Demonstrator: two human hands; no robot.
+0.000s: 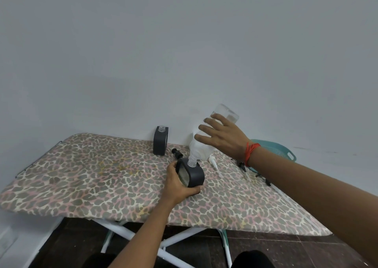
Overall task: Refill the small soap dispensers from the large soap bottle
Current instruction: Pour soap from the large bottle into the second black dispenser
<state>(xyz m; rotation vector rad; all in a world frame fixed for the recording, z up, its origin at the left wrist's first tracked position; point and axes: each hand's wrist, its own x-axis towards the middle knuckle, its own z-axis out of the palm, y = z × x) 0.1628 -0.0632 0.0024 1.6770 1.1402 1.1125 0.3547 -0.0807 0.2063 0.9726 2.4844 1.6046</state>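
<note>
My right hand [222, 137] grips the large clear soap bottle [199, 147], tipped neck-down with its base up near the wall. Its neck sits in the mouth of a small dark grey dispenser [193, 174] that my left hand [177, 182] holds upright on the board. A second dark grey dispenser [161, 143] stands uncapped at the back by the wall. A black pump head [177, 153] lies just behind the held dispenser. A white pump [213, 162] lies to its right.
The leopard-print ironing board [92, 181] carries everything, its front edge close to me and white crossed legs below. Another black pump with a tube [244, 168] lies at the right. A teal basket [274, 148] sits behind my right wrist.
</note>
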